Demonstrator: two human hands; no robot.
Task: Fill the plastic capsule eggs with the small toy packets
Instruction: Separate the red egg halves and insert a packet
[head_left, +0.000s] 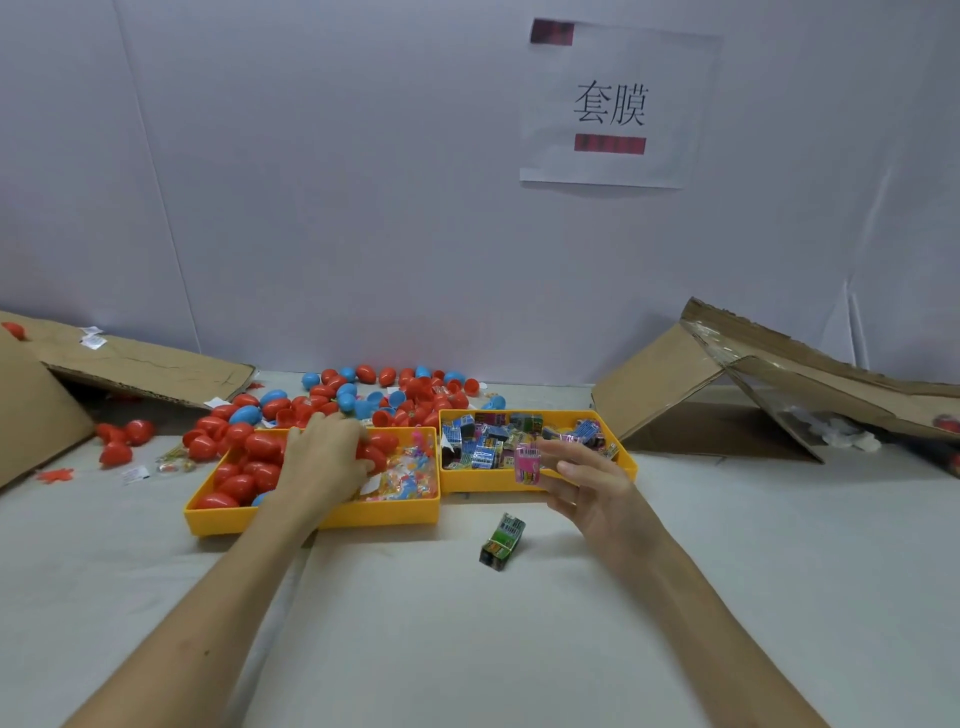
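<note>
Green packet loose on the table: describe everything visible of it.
The green packet is a small boxy pack, green with dark printed panels and a glossy look. It lies at an angle on the white table, just in front of the right yellow tray. Only the table touches it; the right hand, pinching a pink packet, is just beyond it.

Your white table top (519, 649) carries a shallow yellow plastic tray (389, 515). Against its right side sits a second yellow plastic tray (483, 480). Behind it spreads a heap of red and blue plastic capsule eggs (415, 389). In front and to the right lies a small green printed packet (501, 541), and to the left what look like small white sachets (136, 474).
</note>
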